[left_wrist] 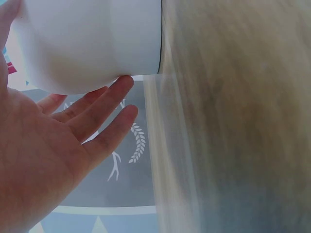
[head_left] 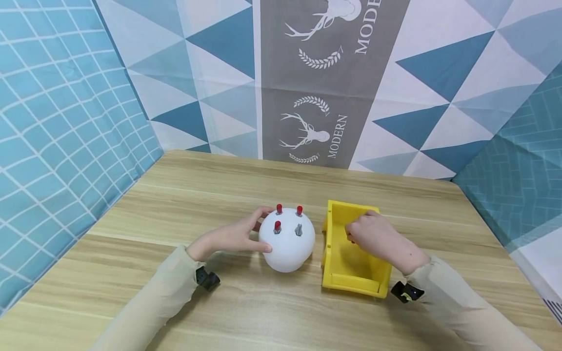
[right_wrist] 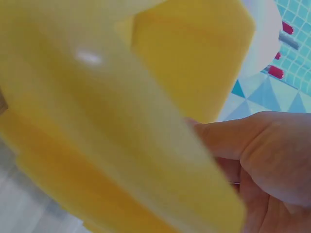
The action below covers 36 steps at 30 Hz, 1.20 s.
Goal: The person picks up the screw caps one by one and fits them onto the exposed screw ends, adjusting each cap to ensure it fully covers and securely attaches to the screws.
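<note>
A white rounded body (head_left: 287, 248) stands on the table with several short metal posts on top. Three posts wear red caps (head_left: 277, 225); the near-right metal post (head_left: 298, 230) is bare. My left hand (head_left: 239, 237) holds the body's left side, thumb on the near face and fingers round the far side. In the left wrist view some fingertips (left_wrist: 124, 83) touch its underside curve. My right hand (head_left: 375, 239) is over the yellow bin (head_left: 351, 283), fingers curled, pinching a small red piece (head_left: 352, 242) that is mostly hidden. The bin wall (right_wrist: 121, 111) covers those fingertips in the right wrist view.
The bin sits just right of the white body, with a narrow gap between. Under both lies a wood-grain table (head_left: 263, 317). A patterned cloth backdrop (head_left: 219, 73) rises behind the table, and blue tiled cloth (head_left: 57, 122) runs along its left.
</note>
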Available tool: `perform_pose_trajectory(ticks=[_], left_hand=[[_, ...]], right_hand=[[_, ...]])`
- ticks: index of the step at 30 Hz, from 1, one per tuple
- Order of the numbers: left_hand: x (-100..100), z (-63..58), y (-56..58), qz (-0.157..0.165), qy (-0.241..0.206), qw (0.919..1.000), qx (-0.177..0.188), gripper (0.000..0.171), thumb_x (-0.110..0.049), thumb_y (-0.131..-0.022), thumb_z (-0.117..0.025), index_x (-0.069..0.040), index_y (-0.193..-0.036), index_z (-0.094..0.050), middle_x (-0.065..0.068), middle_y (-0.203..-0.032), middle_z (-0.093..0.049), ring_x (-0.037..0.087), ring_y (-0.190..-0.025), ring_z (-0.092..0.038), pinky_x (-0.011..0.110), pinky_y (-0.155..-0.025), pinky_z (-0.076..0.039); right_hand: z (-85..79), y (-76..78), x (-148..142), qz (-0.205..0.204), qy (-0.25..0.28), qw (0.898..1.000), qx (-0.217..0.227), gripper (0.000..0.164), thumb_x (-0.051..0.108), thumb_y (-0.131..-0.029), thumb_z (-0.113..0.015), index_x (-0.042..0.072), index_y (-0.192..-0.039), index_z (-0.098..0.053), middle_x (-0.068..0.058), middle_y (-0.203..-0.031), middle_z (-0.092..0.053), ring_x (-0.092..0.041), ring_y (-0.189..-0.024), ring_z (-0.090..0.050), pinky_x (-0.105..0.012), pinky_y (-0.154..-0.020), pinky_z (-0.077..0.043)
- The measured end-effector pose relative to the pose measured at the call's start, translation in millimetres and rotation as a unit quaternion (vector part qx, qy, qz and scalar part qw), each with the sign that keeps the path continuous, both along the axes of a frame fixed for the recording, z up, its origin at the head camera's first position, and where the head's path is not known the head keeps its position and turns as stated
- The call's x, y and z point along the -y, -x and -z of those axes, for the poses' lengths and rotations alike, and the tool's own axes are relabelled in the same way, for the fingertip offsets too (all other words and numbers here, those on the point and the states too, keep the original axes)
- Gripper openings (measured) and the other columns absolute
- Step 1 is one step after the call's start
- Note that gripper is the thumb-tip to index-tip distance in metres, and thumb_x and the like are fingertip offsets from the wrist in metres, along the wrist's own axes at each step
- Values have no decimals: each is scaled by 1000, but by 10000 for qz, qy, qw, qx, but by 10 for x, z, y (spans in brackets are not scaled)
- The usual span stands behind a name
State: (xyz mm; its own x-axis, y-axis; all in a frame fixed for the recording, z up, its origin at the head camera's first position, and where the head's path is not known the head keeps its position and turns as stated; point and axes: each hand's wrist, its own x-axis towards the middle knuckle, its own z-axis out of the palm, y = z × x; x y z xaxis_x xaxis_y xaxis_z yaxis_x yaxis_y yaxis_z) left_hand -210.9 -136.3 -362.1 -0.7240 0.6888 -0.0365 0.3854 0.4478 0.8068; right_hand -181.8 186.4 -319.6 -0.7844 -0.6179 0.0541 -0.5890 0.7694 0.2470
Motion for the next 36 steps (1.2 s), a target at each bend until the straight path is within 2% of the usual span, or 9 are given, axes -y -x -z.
perform_pose_trajectory(ticks=[5,11,14,19,25,32,36], left_hand=[[3,-2,7,-14,-1,10000,12,84,-37,-77,-71,-18,-140,-17,8,-135,-35,27,-115,-46,45,-91,-43],[9,1,9,2,20,10000,-5,84,-37,-77,-71,-18,-140,-17,8,-135,-35,27,-114,-46,45,-91,-43],[5,-3,16,40,-13,10000,2,84,-36,-77,-71,-18,-140,-18,8,-135,-35,26,-114,-47,46,-91,-43],[1,-2,31,85,-36,10000,-26,83,-36,-78,-71,-18,-140,-18,7,-135,-35,26,-114,-47,45,-91,-43],[0,13,36,94,-22,10000,-24,83,-34,-78,-71,-19,-139,-18,6,-135,-35,26,-114,-47,45,-91,-43],[12,27,40,52,-27,10000,6,83,-33,-78,-72,-20,-140,-17,6,-135,-34,26,-114,-47,46,-92,-42],[15,23,31,44,2,10000,-16,83,-35,-77,-72,-20,-139,-18,5,-135,-35,25,-113,-47,45,-92,-43]], right_hand=[[-78,-14,42,-60,-29,9999,-99,16,19,-80,-68,14,-68,-60,8,-57,-52,-9,-52,-41,-33,-67,-43],[-185,-30,103,-325,460,9980,-275,11,13,-81,-68,12,-73,-60,7,-62,-52,-12,-57,-38,-26,-60,-34],[-224,-44,143,-453,672,9961,-343,5,10,-80,-68,11,-80,-63,4,-71,-59,-13,-63,-41,-26,-62,-38],[-249,-53,205,-603,977,9925,-413,10,9,-79,-70,10,-88,-66,1,-84,-66,-14,-71,-49,-28,-70,-46],[-292,-64,272,-867,1237,9867,-607,13,11,-77,-72,9,-89,-66,0,-84,-66,-15,-75,-54,-28,-72,-48],[-351,-78,352,-1437,1509,9734,-951,10,11,-77,-71,9,-84,-64,1,-80,-65,-14,-73,-55,-28,-72,-48],[-359,-83,379,-1554,1627,9689,-1032,10,10,-77,-71,9,-84,-65,1,-80,-65,-14,-73,-55,-28,-72,-48]])
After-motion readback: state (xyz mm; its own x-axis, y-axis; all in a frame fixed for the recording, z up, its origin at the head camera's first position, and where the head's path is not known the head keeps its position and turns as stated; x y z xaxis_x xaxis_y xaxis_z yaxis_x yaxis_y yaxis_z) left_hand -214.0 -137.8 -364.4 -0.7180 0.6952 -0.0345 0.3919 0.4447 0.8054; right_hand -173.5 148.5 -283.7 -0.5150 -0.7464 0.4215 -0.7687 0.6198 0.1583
